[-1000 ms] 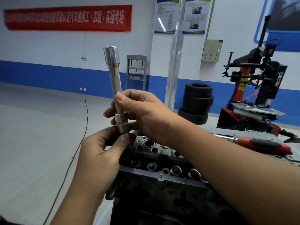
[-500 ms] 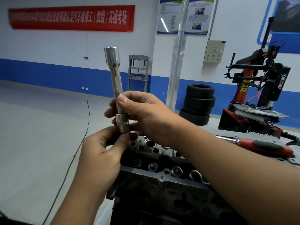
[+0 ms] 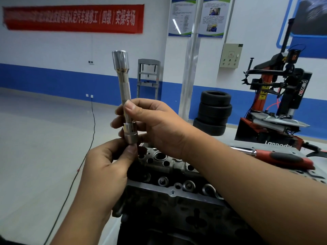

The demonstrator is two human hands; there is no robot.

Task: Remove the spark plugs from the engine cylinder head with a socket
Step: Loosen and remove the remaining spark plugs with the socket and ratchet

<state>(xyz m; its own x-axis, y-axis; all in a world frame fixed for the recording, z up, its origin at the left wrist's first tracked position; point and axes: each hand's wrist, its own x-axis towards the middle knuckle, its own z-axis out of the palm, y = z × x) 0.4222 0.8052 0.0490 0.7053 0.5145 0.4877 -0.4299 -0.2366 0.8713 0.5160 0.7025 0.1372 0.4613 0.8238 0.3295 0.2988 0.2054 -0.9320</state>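
Nearest to the camera is the dark engine cylinder head [image 3: 169, 197], with its row of round metal holes along the top; no spark plug can be made out in them. Above its left end, the left hand [image 3: 106, 167] comes up from below, and its fingers [image 3: 130, 153] pinch the lower end of the long socket [image 3: 123, 96], just under the short thick collar. The right hand [image 3: 155, 126] reaches in from the right side, and its fingers curl around the thin middle shaft of the socket, with the thumb pressing on the front. The socket stands almost upright in the air, a little tilted, with its wide hexagonal end at the top, and it does not touch the cylinder head.

Behind the right forearm, a ratchet handle [image 3: 281, 158] with red and black grip lies on the surface [image 3: 300, 149], apart from both hands. Farther back, a stack of black tyres [image 3: 213, 112] sits on the floor beside a silver pillar [image 3: 189, 68], and a red and black tyre machine [image 3: 276, 96] stands at the right. A thin cable [image 3: 92, 124] runs over the floor from a wall socket. On the far wall hangs a red banner [image 3: 72, 18] with white characters, and two posters [image 3: 198, 16] hang near the pillar.
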